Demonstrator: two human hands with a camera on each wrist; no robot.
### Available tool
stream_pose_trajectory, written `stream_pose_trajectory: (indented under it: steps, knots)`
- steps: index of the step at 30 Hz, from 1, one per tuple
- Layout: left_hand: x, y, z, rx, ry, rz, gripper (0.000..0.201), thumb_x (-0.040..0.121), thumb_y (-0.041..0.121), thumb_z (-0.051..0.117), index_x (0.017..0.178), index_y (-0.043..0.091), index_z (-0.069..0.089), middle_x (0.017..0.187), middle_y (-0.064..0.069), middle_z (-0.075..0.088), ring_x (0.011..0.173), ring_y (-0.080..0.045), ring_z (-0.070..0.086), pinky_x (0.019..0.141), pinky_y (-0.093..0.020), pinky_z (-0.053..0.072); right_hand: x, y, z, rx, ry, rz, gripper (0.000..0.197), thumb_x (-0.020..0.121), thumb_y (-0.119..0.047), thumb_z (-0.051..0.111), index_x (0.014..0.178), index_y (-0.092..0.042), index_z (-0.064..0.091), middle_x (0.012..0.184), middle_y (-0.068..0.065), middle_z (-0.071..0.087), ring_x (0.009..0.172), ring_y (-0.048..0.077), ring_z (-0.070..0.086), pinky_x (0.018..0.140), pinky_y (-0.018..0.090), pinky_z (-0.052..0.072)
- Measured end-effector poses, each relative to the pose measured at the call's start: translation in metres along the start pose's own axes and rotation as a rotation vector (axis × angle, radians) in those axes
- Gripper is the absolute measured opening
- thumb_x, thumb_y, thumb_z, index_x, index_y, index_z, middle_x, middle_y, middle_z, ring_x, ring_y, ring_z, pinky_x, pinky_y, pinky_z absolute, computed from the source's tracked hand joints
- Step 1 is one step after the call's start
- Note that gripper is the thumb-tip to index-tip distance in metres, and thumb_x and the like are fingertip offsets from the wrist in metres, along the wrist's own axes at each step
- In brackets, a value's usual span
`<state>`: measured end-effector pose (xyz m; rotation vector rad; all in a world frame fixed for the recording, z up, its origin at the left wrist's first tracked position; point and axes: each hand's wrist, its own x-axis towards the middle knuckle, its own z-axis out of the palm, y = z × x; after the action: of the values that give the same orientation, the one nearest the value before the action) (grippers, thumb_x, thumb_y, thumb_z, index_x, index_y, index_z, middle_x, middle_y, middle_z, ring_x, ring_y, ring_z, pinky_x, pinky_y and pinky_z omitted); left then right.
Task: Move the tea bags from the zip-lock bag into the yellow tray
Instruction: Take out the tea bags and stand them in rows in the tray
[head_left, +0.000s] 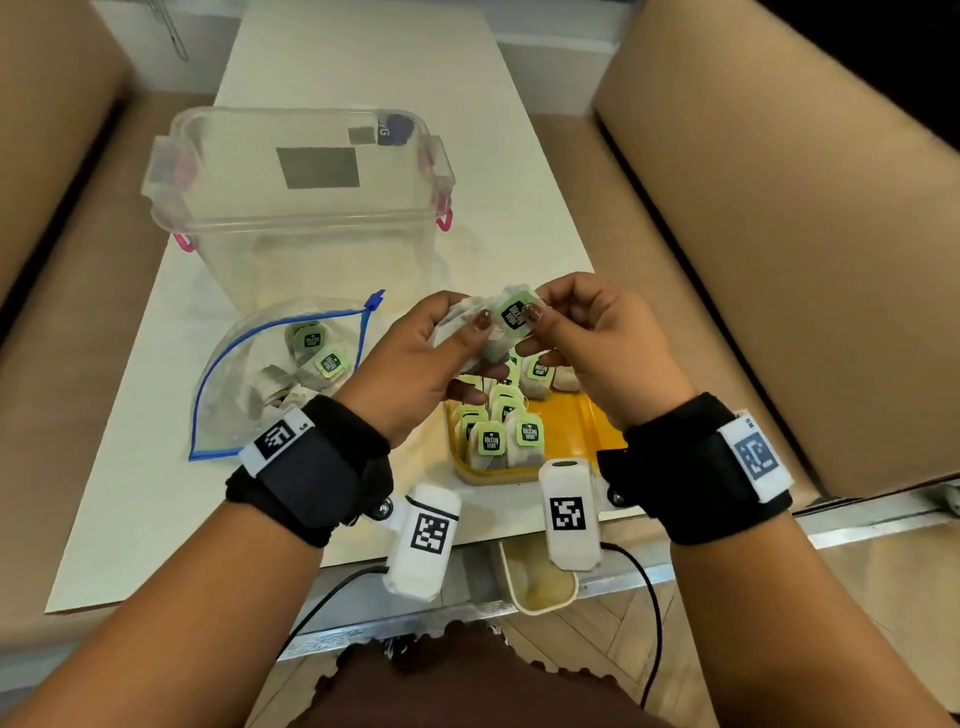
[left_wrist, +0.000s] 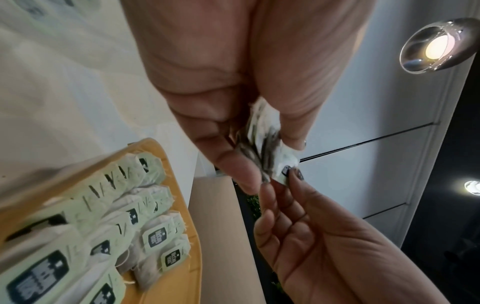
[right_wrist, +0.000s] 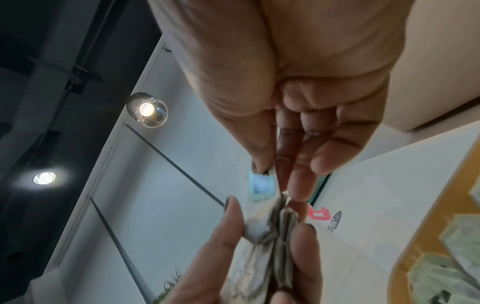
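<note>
Currently, the left hand is gripping a bunch of tea bags above the yellow tray; the right hand is pinching one tag, likely separating a bag for placement in the tray.

bright, even indoor light; ceiling lamps glare; wrist views blurred, edges warped.

We're at a white counter boxed in by big cardboard panels on both sides, with herringbone wood floor below. Overhead we see a glass globe lamp and a recessed spotlight in the ceiling.
</note>
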<state>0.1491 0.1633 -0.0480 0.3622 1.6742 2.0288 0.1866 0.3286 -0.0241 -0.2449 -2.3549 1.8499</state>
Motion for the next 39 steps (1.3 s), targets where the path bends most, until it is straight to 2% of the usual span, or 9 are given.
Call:
stream_pose_trajectory:
  steps: [4,10,16,24,28,30,33,36,39]
  knots:
    - [0.002,-0.004,0.002,-0.035,0.042,0.009,0.010,0.099,0.021,0.047,0.097,0.020,0.057,0.081,0.003,0.071,0.067,-0.013,0.068,0.047,-0.019,0.047,-0.002,0.001,-0.005,0.109,-0.010,0.032,0.012,0.093,-0.004,0.055,0.094,-0.015,0.057,0.079,0.008,0.068,0.063,0.016,0.066,0.057,0.028,0.047]
    - [0.006,-0.013,-0.002,0.112,0.133,0.116,0.030,0.101,0.014,0.043,0.122,0.036,0.044,0.111,-0.002,0.059,0.068,-0.017,0.067,0.053,-0.024,0.050,-0.001,-0.001,-0.012,0.102,-0.052,0.039,0.012,0.093,-0.002,0.054,0.093,-0.014,0.057,0.085,0.015,0.067,0.063,0.016,0.066,0.057,0.029,0.047]
    - [0.013,-0.016,-0.008,0.354,0.081,0.113,0.038,0.098,0.002,0.035,0.092,0.030,0.061,0.091,0.008,0.068,0.069,-0.012,0.067,0.056,-0.024,0.047,0.016,-0.012,-0.022,-0.367,-0.183,-0.076,0.007,0.091,-0.011,0.059,0.088,-0.016,0.063,0.083,0.005,0.070,0.073,0.018,0.068,0.062,0.029,0.050]
    - [0.018,-0.013,-0.003,0.421,0.024,0.114,0.023,0.089,0.044,0.060,0.091,0.021,0.063,0.083,-0.002,0.067,0.071,-0.016,0.067,0.059,-0.029,0.050,0.026,-0.026,-0.021,-0.625,-0.204,-0.138,0.009,0.089,-0.018,0.062,0.085,-0.020,0.070,0.075,-0.010,0.066,0.073,0.014,0.061,0.063,0.024,0.046]
    - [0.021,-0.025,-0.007,0.688,0.056,0.195,0.012,0.083,0.033,0.072,0.084,0.025,0.063,0.091,0.002,0.063,0.084,-0.021,0.065,0.077,-0.045,0.053,0.028,-0.027,-0.024,-0.670,-0.213,-0.130,0.005,0.084,-0.016,0.069,0.084,-0.019,0.073,0.078,-0.002,0.071,0.071,0.011,0.063,0.065,0.022,0.049]
    - [0.020,-0.028,-0.007,0.736,0.063,0.231,0.011,0.082,0.030,0.073,0.083,0.025,0.063,0.093,0.004,0.062,0.087,-0.015,0.061,0.080,-0.034,0.049,0.029,-0.027,-0.027,-0.703,-0.226,-0.113,0.004,0.081,-0.014,0.072,0.083,-0.017,0.073,0.073,-0.004,0.069,0.066,0.009,0.061,0.061,0.018,0.047]
    - [0.017,-0.031,-0.008,0.758,0.108,0.258,0.011,0.081,0.029,0.073,0.086,0.028,0.064,0.095,0.005,0.063,0.091,-0.009,0.057,0.080,-0.021,0.044,0.034,-0.027,-0.036,-0.805,-0.251,-0.075,0.004,0.080,-0.015,0.073,0.084,-0.015,0.074,0.075,-0.002,0.069,0.068,0.011,0.062,0.062,0.021,0.049]
    - [0.014,-0.037,-0.015,0.671,0.152,0.207,0.005,0.084,0.032,0.068,0.086,0.028,0.065,0.093,0.004,0.063,0.087,-0.017,0.064,0.079,-0.037,0.052,0.041,-0.018,-0.042,-0.963,-0.299,-0.010,0.005,0.081,-0.016,0.073,0.086,-0.015,0.073,0.071,-0.008,0.062,0.066,0.009,0.057,0.056,0.017,0.043]
    - [0.011,-0.039,-0.020,0.621,0.169,0.172,0.004,0.088,0.028,0.063,0.090,0.029,0.066,0.095,0.002,0.064,0.086,-0.020,0.067,0.071,-0.036,0.053,0.049,-0.004,-0.042,-1.160,-0.346,0.034,0.008,0.081,-0.016,0.071,0.088,-0.014,0.073,0.076,-0.007,0.061,0.071,0.011,0.056,0.058,0.018,0.042]
